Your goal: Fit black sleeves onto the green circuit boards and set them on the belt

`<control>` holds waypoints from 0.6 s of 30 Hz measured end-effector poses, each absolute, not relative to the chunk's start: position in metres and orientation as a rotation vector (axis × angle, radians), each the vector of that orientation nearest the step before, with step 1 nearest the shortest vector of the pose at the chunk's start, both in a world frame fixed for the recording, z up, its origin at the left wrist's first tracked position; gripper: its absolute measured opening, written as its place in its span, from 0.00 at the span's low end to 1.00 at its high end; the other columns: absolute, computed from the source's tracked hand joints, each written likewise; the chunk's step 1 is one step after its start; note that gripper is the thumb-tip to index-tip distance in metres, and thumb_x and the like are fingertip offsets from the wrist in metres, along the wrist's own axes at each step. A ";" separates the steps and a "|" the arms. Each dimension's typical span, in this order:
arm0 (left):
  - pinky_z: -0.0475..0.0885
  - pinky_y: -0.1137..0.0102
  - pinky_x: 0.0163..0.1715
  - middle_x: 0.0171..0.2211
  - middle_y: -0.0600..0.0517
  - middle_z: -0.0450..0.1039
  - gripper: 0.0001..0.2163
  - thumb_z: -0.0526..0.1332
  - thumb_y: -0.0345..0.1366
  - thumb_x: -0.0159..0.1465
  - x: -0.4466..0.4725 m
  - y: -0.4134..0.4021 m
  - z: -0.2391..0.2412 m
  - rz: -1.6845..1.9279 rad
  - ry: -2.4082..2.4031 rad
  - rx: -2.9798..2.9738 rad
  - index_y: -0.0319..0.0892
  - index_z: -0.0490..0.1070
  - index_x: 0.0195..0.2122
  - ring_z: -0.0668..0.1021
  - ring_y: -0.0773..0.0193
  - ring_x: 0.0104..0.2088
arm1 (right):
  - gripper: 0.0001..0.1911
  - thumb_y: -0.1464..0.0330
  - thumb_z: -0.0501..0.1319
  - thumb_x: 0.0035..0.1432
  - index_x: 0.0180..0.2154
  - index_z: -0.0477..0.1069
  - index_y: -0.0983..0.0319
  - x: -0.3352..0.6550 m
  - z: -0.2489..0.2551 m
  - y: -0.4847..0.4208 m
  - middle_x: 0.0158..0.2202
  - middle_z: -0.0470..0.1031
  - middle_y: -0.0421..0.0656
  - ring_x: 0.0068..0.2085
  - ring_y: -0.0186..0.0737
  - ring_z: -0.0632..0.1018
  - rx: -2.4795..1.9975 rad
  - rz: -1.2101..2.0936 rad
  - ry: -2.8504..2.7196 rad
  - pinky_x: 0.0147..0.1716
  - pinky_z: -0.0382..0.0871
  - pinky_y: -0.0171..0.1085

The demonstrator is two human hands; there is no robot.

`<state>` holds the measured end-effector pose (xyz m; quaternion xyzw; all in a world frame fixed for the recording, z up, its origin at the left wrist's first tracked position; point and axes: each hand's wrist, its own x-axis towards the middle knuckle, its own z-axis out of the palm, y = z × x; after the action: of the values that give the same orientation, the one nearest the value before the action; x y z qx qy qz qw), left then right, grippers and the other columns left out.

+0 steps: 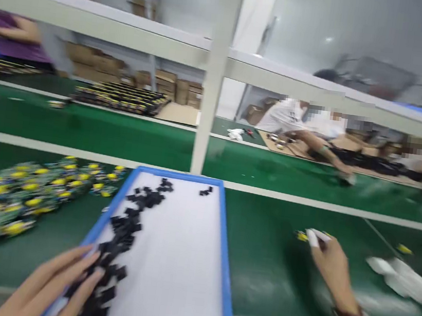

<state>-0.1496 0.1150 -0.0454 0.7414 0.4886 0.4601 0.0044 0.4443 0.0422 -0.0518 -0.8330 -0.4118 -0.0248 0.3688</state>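
My left hand (56,283) reaches over the left rim of a blue-edged white tray (178,257), its fingers stretched out and apart. The fingertips are at a heap of small black square pieces (124,229) along that side. My right hand (332,267), with white covers on thumb and forefinger, pinches a small part with a yellow top (302,236) just above the green table; blur and the fingers hide most of it. To the left of the tray lies a pile of small circuit boards with yellow components (30,186).
Crumpled white material (405,279) and another yellow part (404,249) lie right of my right hand. An upright white post (214,75) stands behind the tray. Across the green belt (140,135), a co-worker's arm (321,147) reaches out, near racks of yellow-black parts (121,97).
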 end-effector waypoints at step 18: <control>0.77 0.55 0.48 0.55 0.43 0.75 0.14 0.58 0.41 0.71 -0.166 0.253 -0.053 0.785 1.934 2.196 0.40 0.73 0.53 0.81 0.54 0.47 | 0.07 0.68 0.60 0.69 0.40 0.75 0.65 0.148 -0.031 0.224 0.45 0.76 0.50 0.43 0.45 0.79 -1.233 0.507 -2.269 0.46 0.75 0.44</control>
<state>-0.1662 0.2531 -0.0532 0.7235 0.6375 0.2588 0.0559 0.1482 0.2243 -0.0307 -0.4533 -0.8343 0.1865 0.2523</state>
